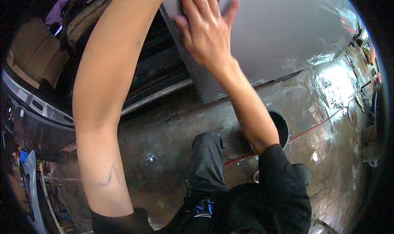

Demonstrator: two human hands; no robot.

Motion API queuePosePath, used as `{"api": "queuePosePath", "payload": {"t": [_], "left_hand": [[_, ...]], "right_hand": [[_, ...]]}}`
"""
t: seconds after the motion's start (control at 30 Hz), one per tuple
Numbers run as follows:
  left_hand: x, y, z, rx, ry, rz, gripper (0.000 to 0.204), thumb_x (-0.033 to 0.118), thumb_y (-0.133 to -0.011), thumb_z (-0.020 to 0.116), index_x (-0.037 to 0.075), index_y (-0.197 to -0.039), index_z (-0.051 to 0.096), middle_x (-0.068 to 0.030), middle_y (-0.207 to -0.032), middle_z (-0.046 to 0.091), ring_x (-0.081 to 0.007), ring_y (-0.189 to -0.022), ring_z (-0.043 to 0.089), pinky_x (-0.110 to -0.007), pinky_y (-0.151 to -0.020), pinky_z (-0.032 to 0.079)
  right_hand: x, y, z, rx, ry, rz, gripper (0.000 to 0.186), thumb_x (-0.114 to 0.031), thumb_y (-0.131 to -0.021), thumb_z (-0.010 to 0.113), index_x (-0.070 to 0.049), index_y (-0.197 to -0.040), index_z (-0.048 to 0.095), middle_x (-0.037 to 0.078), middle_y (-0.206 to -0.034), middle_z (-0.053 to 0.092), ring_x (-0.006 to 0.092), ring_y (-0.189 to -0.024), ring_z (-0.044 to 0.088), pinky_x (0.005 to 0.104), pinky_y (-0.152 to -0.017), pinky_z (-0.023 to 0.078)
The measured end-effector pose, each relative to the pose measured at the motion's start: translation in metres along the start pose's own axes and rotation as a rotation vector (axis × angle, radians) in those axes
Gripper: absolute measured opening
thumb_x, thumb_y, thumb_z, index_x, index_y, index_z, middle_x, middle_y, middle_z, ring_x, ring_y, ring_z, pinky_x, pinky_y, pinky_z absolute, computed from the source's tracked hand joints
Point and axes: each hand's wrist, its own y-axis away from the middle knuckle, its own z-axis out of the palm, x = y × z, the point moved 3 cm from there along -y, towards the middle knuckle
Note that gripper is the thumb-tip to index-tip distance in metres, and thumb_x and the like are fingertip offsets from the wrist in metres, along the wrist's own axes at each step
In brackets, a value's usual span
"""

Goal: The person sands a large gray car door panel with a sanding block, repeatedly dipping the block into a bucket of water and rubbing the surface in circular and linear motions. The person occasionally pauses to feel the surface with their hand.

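Note:
My right hand (207,35) lies against a smooth matt-grey car panel (283,33), which looks like an open door. Its fingers are stretched out and the thumb stands apart; the skin looks wet. The fingertips are slightly blurred and cut off by the top edge, with a dark patch beside them that I cannot make out. My left arm (108,65) reaches up past the panel's left edge and leaves the picture at the top, so my left hand is out of sight.
A car interior with a brown seat (39,49) is at the left, above a dark door (45,127). A dark round bucket (281,127) stands under my right forearm. A thin red hose (316,129) crosses the wet, shiny floor (164,152).

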Motion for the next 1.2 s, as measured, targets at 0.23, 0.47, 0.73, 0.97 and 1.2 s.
{"api": "queuePosePath", "payload": {"t": [0.23, 0.47, 0.73, 0.97, 1.2], "left_hand": [[0.013, 0.002, -0.005, -0.109, -0.073, -0.097, 0.061, 0.067, -0.094, 0.038, 0.022, -0.125, 0.065, -0.0168, -0.109, 0.070, -0.0381, -0.105, 0.065, -0.049, -0.094, 0.049], [0.007, -0.001, 0.000, -0.067, 0.003, -0.115, 0.070, 0.072, -0.092, 0.037, 0.018, -0.129, 0.064, -0.0172, -0.114, 0.069, -0.0373, -0.108, 0.064, -0.048, -0.097, 0.048], [0.009, 0.002, -0.006, -0.007, -0.102, -0.108, 0.064, 0.068, -0.092, 0.044, 0.017, -0.122, 0.068, -0.0172, -0.110, 0.070, -0.0386, -0.104, 0.066, -0.049, -0.092, 0.050], [0.010, 0.004, 0.010, -0.116, 0.064, -0.022, 0.057, 0.059, -0.095, 0.049, 0.018, -0.133, 0.060, -0.0145, -0.130, 0.062, -0.0327, -0.122, 0.058, -0.043, -0.102, 0.044], [0.005, -0.012, 0.031, 0.022, 0.008, -0.076, 0.053, 0.060, -0.096, 0.047, 0.023, -0.132, 0.061, -0.0136, -0.131, 0.062, -0.0318, -0.124, 0.058, -0.042, -0.104, 0.042]], "right_hand": [[-0.003, 0.125, 0.005, -0.255, -0.001, 0.096, 0.072, -0.027, -0.082, 0.068, -0.012, -0.148, 0.041, 0.006, -0.159, 0.031, 0.0238, -0.146, 0.028, 0.0710, -0.110, 0.005], [-0.020, -0.004, 0.002, -0.042, -0.090, -0.057, 0.068, -0.027, -0.089, 0.062, -0.011, -0.150, 0.036, 0.008, -0.159, 0.028, 0.0277, -0.147, 0.025, 0.0725, -0.108, 0.009], [0.239, 0.069, -0.039, 0.104, 0.375, 0.503, 0.067, -0.031, -0.099, 0.047, -0.002, -0.154, 0.021, 0.021, -0.162, 0.013, 0.0305, -0.150, 0.013, 0.0617, -0.117, 0.009], [0.104, 0.032, -0.001, -0.006, 0.157, 0.168, 0.086, -0.044, -0.090, 0.059, -0.004, -0.155, 0.018, 0.016, -0.163, 0.013, 0.0380, -0.150, 0.009, 0.0696, -0.112, 0.002], [0.313, -0.002, -0.063, 0.320, 0.422, 0.259, 0.069, -0.041, -0.101, 0.040, 0.001, -0.153, 0.022, 0.019, -0.162, 0.015, 0.0342, -0.150, 0.013, 0.0667, -0.115, 0.005]]}}
